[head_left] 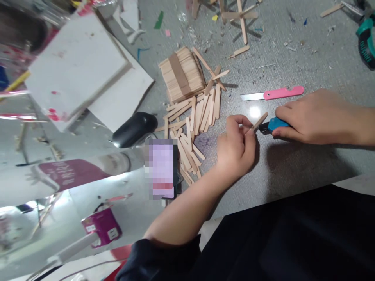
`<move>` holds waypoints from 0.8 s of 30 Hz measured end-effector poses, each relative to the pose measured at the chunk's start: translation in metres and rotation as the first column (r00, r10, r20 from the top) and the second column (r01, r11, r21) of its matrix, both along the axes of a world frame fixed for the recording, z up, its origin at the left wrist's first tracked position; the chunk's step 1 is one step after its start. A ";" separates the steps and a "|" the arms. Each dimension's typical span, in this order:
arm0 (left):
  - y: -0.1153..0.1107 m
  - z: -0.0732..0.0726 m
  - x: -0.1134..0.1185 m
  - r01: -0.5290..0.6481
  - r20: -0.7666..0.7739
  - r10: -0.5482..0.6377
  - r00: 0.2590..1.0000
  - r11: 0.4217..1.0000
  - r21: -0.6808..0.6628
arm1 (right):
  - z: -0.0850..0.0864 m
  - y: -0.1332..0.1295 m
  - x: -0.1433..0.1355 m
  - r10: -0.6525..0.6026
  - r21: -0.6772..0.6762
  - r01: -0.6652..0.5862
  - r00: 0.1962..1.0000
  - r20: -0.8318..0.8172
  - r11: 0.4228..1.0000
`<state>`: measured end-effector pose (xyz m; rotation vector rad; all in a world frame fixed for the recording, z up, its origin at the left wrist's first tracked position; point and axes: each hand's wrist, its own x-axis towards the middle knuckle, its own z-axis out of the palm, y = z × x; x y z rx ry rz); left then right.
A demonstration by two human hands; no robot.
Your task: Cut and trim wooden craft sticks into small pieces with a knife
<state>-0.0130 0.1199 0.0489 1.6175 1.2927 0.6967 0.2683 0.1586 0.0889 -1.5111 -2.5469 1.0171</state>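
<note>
The wooden stick (264, 117) is in the left hand (236, 150), held slantwise over the grey table (307, 43), with one end standing free of the fingers towards the pink knife (283, 93). The left hand is almost closed: the thumb and the bent fingers pinch the stick near its lower part. The right hand (307, 119) is closed around the blue cutter (277, 124), and the black front of this tool is just beside the stick. Whether the blade really touches the wood, I cannot tell well.

I judge that the stick is very light, thin and rather stiff. It looks dry, so I do not expect it to be slippery, but it can split along its grain or snap if it is bent too strongly. The good place to take it is by the two flat faces, close to the part which meets the blade, with the fingertips behind the edge and not in front of it. A soft but firm pinch should be enough.

The loose sticks (202, 113) lie in a crossed pile, and the banded bundle (187, 70) is beside them; as one block, it should be easier to grip across its sides.
</note>
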 end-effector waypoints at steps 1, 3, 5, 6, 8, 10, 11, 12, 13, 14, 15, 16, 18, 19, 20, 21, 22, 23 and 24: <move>-0.001 0.001 0.000 0.003 -0.027 -0.003 1.000 1.000 0.018 | 0.001 -0.001 0.000 -0.003 -0.006 0.003 0.999 -0.035 1.000; -0.001 0.001 0.000 0.008 -0.077 -0.004 0.997 0.998 0.062 | 0.003 -0.002 -0.001 0.009 0.003 -0.008 0.998 -0.062 1.000; -0.001 0.001 0.000 0.011 -0.119 0.001 0.993 0.995 0.102 | 0.006 -0.003 -0.003 0.052 0.029 -0.053 0.998 0.040 0.998; -0.002 0.001 0.000 0.012 -0.135 0.004 0.991 0.993 0.116 | 0.009 -0.003 -0.004 0.081 0.035 -0.086 0.989 0.121 0.996; -0.002 0.002 0.000 0.015 -0.158 0.005 0.987 0.992 0.124 | 0.013 -0.003 -0.007 0.123 0.038 -0.136 0.962 0.243 0.990; -0.003 0.003 0.000 0.026 -0.172 -0.005 0.985 0.992 0.122 | 0.014 -0.003 -0.008 0.139 0.038 -0.155 0.951 0.278 0.987; -0.003 0.004 0.000 0.034 -0.177 -0.013 0.984 0.992 0.119 | 0.015 -0.003 -0.009 0.139 0.043 -0.156 0.951 0.275 0.987; -0.003 0.004 0.000 0.043 -0.182 -0.022 0.983 0.992 0.115 | 0.014 -0.003 -0.009 0.133 0.053 -0.153 0.954 0.269 0.987; -0.003 0.004 0.000 0.053 -0.186 -0.031 0.982 0.992 0.113 | 0.014 -0.003 -0.009 0.136 0.061 -0.157 0.956 0.260 0.986; -0.003 0.003 -0.001 0.065 -0.191 -0.042 0.981 0.991 0.115 | 0.014 -0.002 -0.008 0.143 0.070 -0.166 0.957 0.251 0.984; -0.003 0.003 -0.001 0.079 -0.197 -0.054 0.979 0.989 0.124 | 0.014 -0.002 -0.008 0.157 0.078 -0.182 0.955 0.250 0.980; -0.002 0.002 -0.001 0.096 -0.203 -0.066 0.977 0.986 0.140 | 0.015 -0.001 -0.009 0.176 0.082 -0.203 0.949 0.261 0.976; -0.001 0.002 -0.002 0.136 -0.218 -0.097 0.971 0.976 0.172 | 0.016 0.001 -0.009 0.215 0.075 -0.248 0.927 0.306 0.966; -0.001 0.001 -0.002 0.153 -0.222 -0.110 0.969 0.971 0.185 | 0.017 0.001 -0.009 0.226 0.071 -0.263 0.917 0.329 0.962; -0.001 0.001 -0.003 0.168 -0.224 -0.123 0.967 0.967 0.194 | 0.018 0.001 -0.009 0.231 0.074 -0.272 0.909 0.346 0.960; 0.000 0.001 -0.003 0.179 -0.225 -0.133 0.965 0.963 0.200 | 0.018 0.001 -0.008 0.237 0.083 -0.282 0.905 0.353 0.956; 0.000 0.000 -0.004 0.187 -0.223 -0.139 0.965 0.959 0.210 | 0.017 0.001 -0.008 0.241 0.100 -0.292 0.905 0.350 0.951; 0.000 0.000 -0.004 0.191 -0.221 -0.141 0.965 0.955 0.228 | 0.017 0.001 -0.007 0.243 0.115 -0.300 0.904 0.352 0.947; 0.000 -0.001 -0.005 0.196 -0.218 -0.141 0.966 0.947 0.254 | 0.017 0.000 -0.007 0.247 0.123 -0.309 0.899 0.362 0.943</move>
